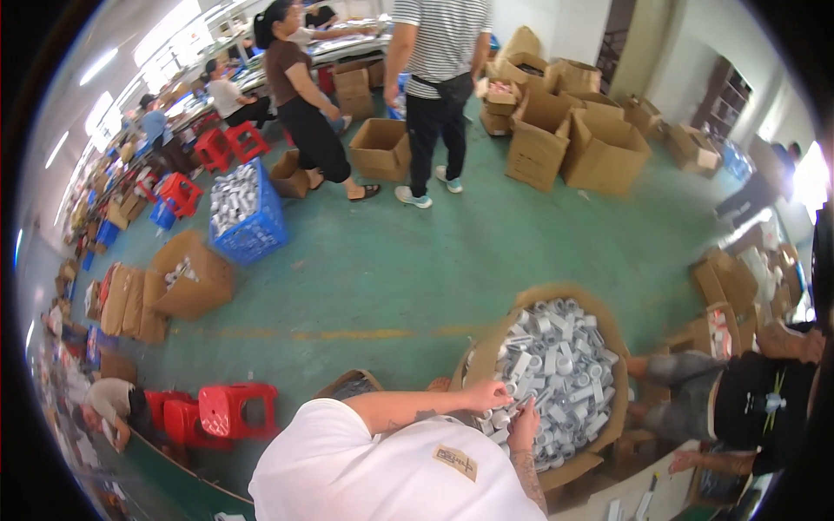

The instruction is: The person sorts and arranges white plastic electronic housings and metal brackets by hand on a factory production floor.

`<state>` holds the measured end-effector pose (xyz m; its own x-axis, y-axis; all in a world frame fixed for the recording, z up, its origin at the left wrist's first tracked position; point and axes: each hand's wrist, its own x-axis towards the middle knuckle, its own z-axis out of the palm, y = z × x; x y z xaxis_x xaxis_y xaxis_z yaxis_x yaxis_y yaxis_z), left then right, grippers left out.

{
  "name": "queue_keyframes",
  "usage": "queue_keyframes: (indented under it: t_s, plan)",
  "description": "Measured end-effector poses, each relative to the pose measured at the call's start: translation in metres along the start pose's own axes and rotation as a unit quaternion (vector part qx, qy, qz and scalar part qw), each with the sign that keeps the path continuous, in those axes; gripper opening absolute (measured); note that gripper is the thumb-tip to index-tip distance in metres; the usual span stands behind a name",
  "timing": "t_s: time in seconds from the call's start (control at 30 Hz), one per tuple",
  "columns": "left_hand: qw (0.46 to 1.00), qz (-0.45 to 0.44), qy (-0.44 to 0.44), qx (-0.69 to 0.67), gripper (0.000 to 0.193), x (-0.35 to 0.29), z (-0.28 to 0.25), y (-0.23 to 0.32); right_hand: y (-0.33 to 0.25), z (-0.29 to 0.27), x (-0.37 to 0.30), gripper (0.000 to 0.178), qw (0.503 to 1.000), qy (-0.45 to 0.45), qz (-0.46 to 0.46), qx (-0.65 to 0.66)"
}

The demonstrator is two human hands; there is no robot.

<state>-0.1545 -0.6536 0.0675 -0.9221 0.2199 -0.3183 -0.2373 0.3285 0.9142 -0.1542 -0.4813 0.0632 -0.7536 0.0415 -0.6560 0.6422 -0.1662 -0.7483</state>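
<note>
A large round-bulging cardboard box (615,417) stands right in front of me, filled with many light grey and white plastic parts (556,373) with ring-shaped ends. Over its near left side, my left hand (488,396) has its fingers pinched together. Close beside it, my right hand (523,424) is also closed, fingertips almost meeting the left ones. Something small and greyish seems to be between the two hands, but its kind is too small to tell.
A blue crate (261,227) and a cardboard box (204,295) hold similar parts at left. Red stools (239,410) stand near left. Two people stand ahead; a person in black (738,399) is close at right, beside a board (643,499). Open cartons (608,152) stand far right.
</note>
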Motion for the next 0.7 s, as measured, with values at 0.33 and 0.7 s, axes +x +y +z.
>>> queue_keyframes:
  t_s: [0.33, 0.7]
  plan:
    - [0.951, 0.215, 0.08, 0.209, 0.051, 0.002, 0.021, 0.024, -0.01, -0.015, -0.003, 0.057, 0.968, -0.09, 0.099, 0.212]
    - [0.907, 0.306, 0.016, 0.288, 0.054, 0.012, 0.021, 0.044, -0.043, -0.032, -0.021, 0.096, 0.848, -0.377, 0.127, 0.351]
